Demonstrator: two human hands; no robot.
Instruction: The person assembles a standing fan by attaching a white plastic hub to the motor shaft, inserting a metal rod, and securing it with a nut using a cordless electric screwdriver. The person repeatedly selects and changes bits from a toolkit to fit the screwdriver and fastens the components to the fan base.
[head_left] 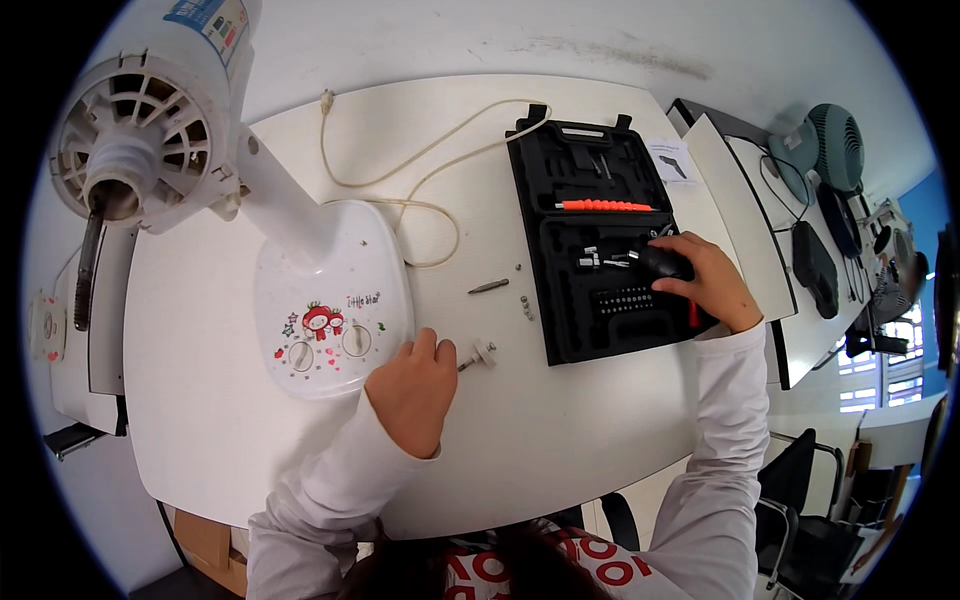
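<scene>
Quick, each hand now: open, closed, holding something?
Left hand: fingers curled; whether it holds anything cannot be told.
Right hand: closed around a black, rounded tool handle over an open black plastic case.

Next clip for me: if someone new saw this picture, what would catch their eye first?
Probably the big white fan without blades, looming at the left with its motor tilted close to the camera. Next comes the open black tool case right of the table's middle, with a bright orange rod across it. There the right hand has its fingers on a black tool.
</scene>
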